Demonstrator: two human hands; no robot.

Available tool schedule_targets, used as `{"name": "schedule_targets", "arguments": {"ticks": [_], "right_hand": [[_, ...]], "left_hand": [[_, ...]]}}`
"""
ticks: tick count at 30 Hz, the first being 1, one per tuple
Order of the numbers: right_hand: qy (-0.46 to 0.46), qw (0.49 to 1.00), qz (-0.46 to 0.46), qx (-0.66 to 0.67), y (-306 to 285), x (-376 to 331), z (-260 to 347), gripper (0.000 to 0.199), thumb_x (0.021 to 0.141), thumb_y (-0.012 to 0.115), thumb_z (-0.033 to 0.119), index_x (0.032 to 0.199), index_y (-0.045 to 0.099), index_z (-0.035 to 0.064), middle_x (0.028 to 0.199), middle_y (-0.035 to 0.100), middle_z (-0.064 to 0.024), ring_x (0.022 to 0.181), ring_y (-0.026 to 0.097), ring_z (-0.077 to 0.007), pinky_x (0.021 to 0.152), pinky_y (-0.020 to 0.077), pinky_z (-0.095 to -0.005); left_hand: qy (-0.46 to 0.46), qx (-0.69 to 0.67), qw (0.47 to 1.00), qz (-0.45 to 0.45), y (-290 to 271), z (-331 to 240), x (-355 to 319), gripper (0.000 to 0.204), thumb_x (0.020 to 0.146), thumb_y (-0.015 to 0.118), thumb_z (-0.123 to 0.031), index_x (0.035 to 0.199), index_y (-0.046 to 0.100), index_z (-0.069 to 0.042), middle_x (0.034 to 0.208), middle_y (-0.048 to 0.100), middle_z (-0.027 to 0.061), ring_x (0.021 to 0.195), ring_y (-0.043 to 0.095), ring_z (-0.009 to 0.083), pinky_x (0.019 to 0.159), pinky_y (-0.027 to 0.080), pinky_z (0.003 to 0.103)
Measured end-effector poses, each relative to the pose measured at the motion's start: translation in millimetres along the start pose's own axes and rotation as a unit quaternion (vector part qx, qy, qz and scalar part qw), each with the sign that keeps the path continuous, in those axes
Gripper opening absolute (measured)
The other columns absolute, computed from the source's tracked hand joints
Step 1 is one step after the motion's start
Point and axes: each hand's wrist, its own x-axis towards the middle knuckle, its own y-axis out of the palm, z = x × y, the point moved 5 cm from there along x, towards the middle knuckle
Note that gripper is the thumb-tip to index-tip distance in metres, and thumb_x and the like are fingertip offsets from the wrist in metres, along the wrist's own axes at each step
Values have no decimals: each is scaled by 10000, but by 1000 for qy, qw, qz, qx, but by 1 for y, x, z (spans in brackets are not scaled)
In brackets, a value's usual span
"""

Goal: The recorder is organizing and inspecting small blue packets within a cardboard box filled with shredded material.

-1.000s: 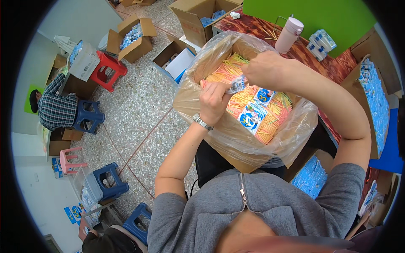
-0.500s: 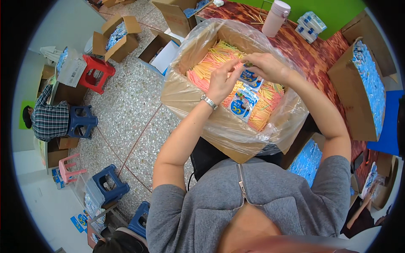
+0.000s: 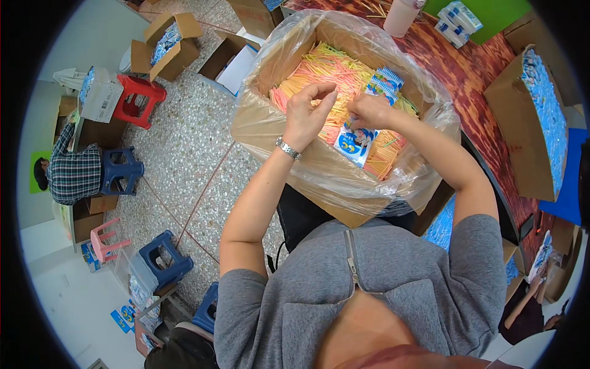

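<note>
A large carton [image 3: 270, 132] lined with clear plastic stands in front of me, filled with thin pink, yellow and orange sticks [image 3: 326, 67]. On the sticks lie small blue-and-white printed packets: one packet [image 3: 353, 144] nearer me and others [image 3: 386, 83] farther back. My left hand [image 3: 304, 117], with a metal watch on the wrist, hovers over the left part of the sticks, thumb and forefinger apart and nothing visible between them. My right hand [image 3: 373, 112] is closed over the packets, its fingertips bent inward; what they pinch, if anything, is hidden.
A red-patterned table [image 3: 442, 74] bears a pale pink bottle [image 3: 402, 17], a bundle of white-and-blue packs [image 3: 458, 24] and a carton full of blue packets [image 3: 544, 117]. Stools, including a red stool [image 3: 138, 101], and open cartons stand leftward. A person in plaid [image 3: 77, 175] sits far left.
My hands, close together before, have parted. The left moved left, and the right came nearer me over the packets. More of the far packets shows. My view has shifted slightly.
</note>
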Motion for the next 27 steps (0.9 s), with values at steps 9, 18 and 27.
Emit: {"name": "schedule_targets", "arguments": {"ticks": [9,18,27], "right_hand": [[-131,983,-118,57,-91,-25,36,145,848,633,199,878,573,70,776,615,-103,775,617,-296,641,472,-419],[-57,941,-180,282,-119,-32,55,178,882,667,167,829,636,0,713,625,-45,627,549,-89,557,439,-270],[-27,872,-26,488,-84,62,35,318,951,526,314,985,646,22,801,652,-59,762,616,-133,668,494,-321]], "left_hand": [[63,228,958,162,11,-22,-11,370,852,693,-293,1051,664,17,948,704,150,799,680,263,725,530,318],[-1,68,994,86,5,-24,-19,250,847,674,-266,773,672,-27,634,596,176,588,604,315,556,455,396],[-40,86,995,-44,-30,-28,-50,332,732,786,-205,633,540,-5,576,540,143,492,524,265,481,401,368]]}}
